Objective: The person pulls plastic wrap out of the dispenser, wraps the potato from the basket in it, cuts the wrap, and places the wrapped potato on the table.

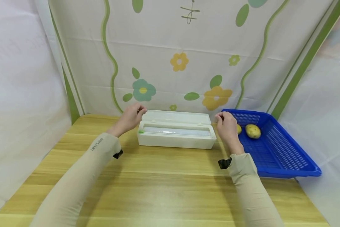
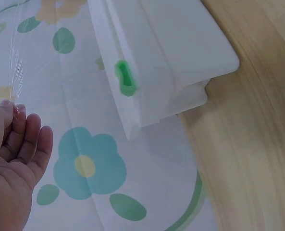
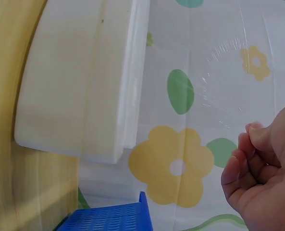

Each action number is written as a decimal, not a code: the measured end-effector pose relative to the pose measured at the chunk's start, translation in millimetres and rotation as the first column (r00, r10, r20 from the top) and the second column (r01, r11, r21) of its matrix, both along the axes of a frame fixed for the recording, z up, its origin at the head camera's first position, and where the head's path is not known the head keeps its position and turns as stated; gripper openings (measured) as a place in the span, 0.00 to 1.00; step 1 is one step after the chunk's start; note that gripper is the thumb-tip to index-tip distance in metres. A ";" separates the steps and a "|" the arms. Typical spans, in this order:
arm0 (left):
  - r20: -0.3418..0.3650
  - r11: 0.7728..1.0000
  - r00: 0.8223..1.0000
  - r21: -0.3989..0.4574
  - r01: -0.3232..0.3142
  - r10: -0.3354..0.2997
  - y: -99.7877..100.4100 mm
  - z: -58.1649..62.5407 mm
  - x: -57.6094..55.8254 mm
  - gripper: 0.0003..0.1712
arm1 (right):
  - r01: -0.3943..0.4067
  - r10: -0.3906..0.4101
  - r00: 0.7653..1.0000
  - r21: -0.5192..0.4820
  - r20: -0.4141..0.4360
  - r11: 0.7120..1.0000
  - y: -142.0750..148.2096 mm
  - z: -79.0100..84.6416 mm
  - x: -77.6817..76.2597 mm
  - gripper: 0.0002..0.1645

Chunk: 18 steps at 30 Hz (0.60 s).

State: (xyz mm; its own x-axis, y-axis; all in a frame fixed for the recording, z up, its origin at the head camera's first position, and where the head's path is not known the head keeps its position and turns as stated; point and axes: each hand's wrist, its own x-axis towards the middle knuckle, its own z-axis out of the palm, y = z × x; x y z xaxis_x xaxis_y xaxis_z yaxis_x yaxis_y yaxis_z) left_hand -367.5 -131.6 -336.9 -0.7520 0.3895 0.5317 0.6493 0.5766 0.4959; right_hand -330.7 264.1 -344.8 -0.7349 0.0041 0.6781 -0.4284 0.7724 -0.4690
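Observation:
A sheet of clear cling film point(image 3: 224, 48) shows by its creases and shine in both wrist views. My left hand point(image 1: 131, 118) pinches one corner of it between thumb and forefinger, at the left end of a white cling film box point(image 1: 176, 141). Off the box's right end, my right hand point(image 1: 227, 127) pinches the film's other side the same way. Both hands are raised above the table. The box's lid point(image 1: 175, 117) stands open at the back, with the film roll point(image 1: 176, 131) visible inside. A green cutter slider point(image 2: 126, 78) sits at the left end of the front edge.
A blue plastic basket point(image 1: 289, 172) stands at the right, close by my right forearm. One potato point(image 1: 253, 131) lies in it, and a second potato point(image 1: 239, 129) is partly hidden behind my right hand. A flower-printed curtain point(image 1: 164, 41) closes off the wooden table's point(image 1: 164, 189) back.

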 end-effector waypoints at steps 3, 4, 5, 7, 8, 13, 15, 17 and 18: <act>0.001 1.000 1.000 0.013 0.002 -0.002 -1.0 5.9 2.1 0.09 | -0.004 0.004 1.000 -0.001 0.013 1.000 0.7 6.7 2.4 0.09; 0.000 1.000 1.000 0.019 0.003 -0.003 -1.2 8.1 2.8 0.09 | -0.007 0.007 1.000 -0.002 0.015 1.000 0.7 9.0 3.3 0.10; -0.003 1.000 1.000 0.021 0.003 -0.003 -1.4 9.8 2.9 0.09 | -0.011 0.011 1.000 -0.004 0.018 1.000 0.7 11.3 4.3 0.10; -0.019 1.000 1.000 0.026 0.004 -0.004 -1.8 13.1 3.1 0.10 | -0.013 0.013 1.000 -0.005 0.023 1.000 1.0 15.7 5.9 0.11; -0.029 1.000 1.000 0.030 0.005 -0.004 -1.9 14.6 3.2 0.10 | -0.015 0.015 1.000 -0.007 0.026 1.000 1.1 17.9 6.9 0.11; -0.078 0.999 0.997 0.050 0.006 -0.002 -3.1 22.4 5.2 0.09 | -0.025 0.026 0.999 -0.021 0.036 0.999 1.6 28.5 11.5 0.13; -0.085 0.998 0.996 0.059 0.005 0.000 -3.6 26.1 7.2 0.09 | -0.026 0.027 0.999 -0.025 0.037 0.999 1.8 32.5 12.9 0.13; -0.079 0.997 0.997 0.074 0.005 0.000 -4.0 30.5 9.7 0.09 | -0.031 0.032 0.999 -0.029 0.036 0.999 2.2 36.7 14.4 0.13; -0.078 0.997 0.997 0.079 0.004 0.002 -4.2 32.5 10.3 0.09 | -0.032 0.033 0.999 -0.031 0.034 0.999 2.4 38.9 15.2 0.13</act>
State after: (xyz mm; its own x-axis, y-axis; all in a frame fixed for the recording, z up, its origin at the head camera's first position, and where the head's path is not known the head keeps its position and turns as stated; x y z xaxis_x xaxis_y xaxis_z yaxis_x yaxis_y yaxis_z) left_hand -357.2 -135.8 -304.4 -0.7065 0.3448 0.6180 0.6886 0.5368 0.4876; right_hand -315.5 266.5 -305.9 -0.7581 0.0000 0.6522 -0.4365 0.7430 -0.5074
